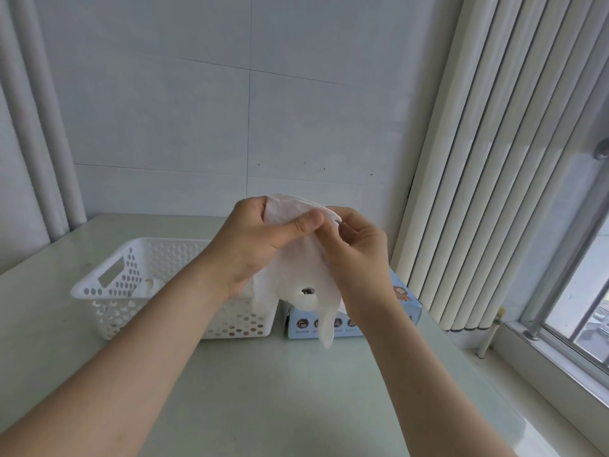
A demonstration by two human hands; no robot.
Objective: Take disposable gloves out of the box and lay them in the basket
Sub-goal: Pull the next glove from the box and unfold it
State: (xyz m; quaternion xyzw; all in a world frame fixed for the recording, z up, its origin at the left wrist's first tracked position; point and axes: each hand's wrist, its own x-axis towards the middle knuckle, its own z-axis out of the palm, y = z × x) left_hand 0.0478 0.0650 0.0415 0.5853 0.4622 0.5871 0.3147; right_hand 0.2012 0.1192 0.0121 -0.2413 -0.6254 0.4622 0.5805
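Pinching the upper edge of a thin white glove (296, 278), the left grip (257, 249) clamps it between thumb and curled fingers. The right grip (356, 255) nips the same edge just beside it, probably to spread or separate the film. Held high, the glove hangs free, its fingers dangling in front of the blue box (407, 306). Just left of the box, the white perforated basket (108, 268) sits on the counter (296, 390), within an easy swing for laying the glove in. The box shows a cartoon figure and a row of round icons; their captions are too small to read, and no brand is legible.
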